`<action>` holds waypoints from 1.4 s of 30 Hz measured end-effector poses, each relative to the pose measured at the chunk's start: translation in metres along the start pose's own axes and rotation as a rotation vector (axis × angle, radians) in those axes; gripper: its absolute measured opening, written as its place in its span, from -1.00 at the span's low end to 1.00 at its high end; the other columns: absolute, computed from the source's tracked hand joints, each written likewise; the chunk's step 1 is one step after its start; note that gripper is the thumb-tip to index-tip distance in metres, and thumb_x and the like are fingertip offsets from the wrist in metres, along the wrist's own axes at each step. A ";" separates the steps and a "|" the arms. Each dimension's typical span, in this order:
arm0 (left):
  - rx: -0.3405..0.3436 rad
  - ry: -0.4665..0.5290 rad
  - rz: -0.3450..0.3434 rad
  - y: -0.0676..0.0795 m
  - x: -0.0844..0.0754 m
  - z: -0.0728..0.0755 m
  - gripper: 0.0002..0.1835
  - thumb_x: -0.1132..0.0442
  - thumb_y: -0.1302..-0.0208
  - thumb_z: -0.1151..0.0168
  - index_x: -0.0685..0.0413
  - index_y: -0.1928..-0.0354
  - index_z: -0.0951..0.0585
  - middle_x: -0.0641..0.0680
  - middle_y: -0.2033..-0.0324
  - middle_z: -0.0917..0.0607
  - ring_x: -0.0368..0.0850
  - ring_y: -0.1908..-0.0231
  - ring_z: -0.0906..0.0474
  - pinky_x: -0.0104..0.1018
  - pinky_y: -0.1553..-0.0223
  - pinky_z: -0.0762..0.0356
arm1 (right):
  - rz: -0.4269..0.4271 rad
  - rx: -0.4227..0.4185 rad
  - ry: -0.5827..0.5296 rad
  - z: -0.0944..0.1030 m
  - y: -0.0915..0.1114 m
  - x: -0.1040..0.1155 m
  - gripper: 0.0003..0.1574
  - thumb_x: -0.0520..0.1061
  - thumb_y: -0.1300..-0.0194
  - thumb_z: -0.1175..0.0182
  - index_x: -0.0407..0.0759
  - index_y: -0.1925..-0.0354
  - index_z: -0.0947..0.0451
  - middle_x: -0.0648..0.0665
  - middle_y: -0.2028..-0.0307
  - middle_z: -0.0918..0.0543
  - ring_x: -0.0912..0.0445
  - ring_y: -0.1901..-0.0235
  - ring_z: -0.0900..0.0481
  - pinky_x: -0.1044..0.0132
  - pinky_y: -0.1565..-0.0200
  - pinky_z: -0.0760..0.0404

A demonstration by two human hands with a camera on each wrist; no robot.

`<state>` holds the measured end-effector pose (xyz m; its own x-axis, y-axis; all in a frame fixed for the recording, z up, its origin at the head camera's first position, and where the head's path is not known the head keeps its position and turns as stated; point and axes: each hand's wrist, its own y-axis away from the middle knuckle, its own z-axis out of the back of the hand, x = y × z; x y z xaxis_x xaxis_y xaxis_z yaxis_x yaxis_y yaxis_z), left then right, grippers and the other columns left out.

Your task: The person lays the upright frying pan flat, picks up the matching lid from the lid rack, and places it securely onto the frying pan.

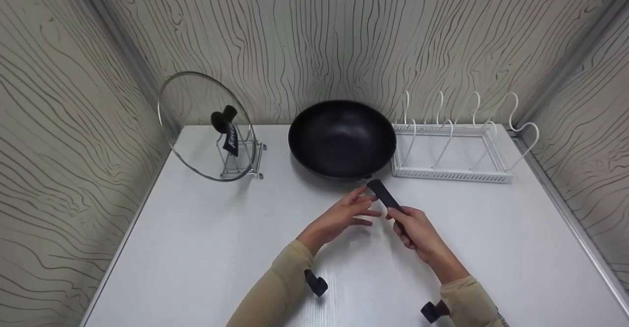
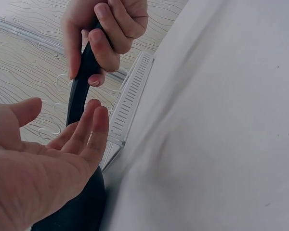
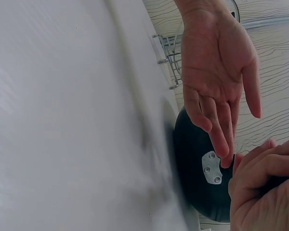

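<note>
With the black pan's middle taken as the clock's centre, a transparent lid (image 1: 196,126) with a metal rim and black knob (image 1: 223,119) is stood on edge in a small wire rack (image 1: 258,160) at nine o'clock. The left hand (image 1: 339,219) is seen at six o'clock, its fingers extended and spread beside the handle; whether the handle is touched by them cannot be told. The pan (image 1: 342,137) itself is placed towards the back of the white table (image 1: 196,238), its hollow turned up; whether its base is raised cannot be told. Its handle (image 1: 384,195) is pointed to five o'clock, and a riveted metal plate (image 3: 213,168) is shown on its side in the right wrist view. The handle's far end is gripped by the curled fingers of the right hand (image 1: 416,231), at five o'clock. A white rack (image 1: 452,173) with upright curved prongs is set at three o'clock, just beside the pan.
</note>
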<state>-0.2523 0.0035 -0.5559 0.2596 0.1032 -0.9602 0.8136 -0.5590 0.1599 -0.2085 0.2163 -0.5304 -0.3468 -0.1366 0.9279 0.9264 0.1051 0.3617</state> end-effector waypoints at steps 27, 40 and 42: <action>0.125 -0.225 -0.134 0.019 -0.023 0.005 -0.33 0.20 -0.57 -0.15 -0.20 -0.61 -0.19 0.04 -0.51 -0.39 -0.02 -0.25 -0.62 -0.19 -0.20 -0.60 | 0.004 -0.003 0.052 0.011 -0.003 0.002 -0.57 0.08 -0.58 -0.12 -0.30 0.08 -0.58 0.06 0.64 -0.42 0.26 0.73 -0.25 0.45 0.68 -0.21; -0.201 -0.852 -0.473 0.034 -0.113 0.029 -0.36 0.01 -0.55 -0.17 -0.13 -0.58 -0.28 0.02 -0.49 -0.42 -0.04 -0.48 -0.33 0.03 -0.54 -0.19 | 0.009 0.020 0.038 0.015 -0.003 0.000 -0.59 0.05 -0.57 -0.14 -0.32 0.08 -0.57 0.07 0.65 -0.43 0.28 0.74 -0.25 0.46 0.69 -0.21; -0.278 -0.946 -0.480 0.038 -0.125 0.034 -0.33 -0.05 -0.53 -0.18 -0.17 -0.58 -0.27 -0.02 -0.50 -0.42 -0.04 -0.50 -0.30 0.09 -0.55 -0.13 | 0.010 0.025 0.045 0.014 -0.003 0.000 -0.58 0.05 -0.57 -0.13 -0.33 0.07 -0.56 0.07 0.65 -0.42 0.29 0.74 -0.24 0.47 0.69 -0.20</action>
<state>-0.2713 -0.0591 -0.4374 -0.5229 -0.4794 -0.7048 0.8432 -0.4120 -0.3454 -0.2136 0.2300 -0.5304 -0.3299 -0.1797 0.9267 0.9257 0.1310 0.3550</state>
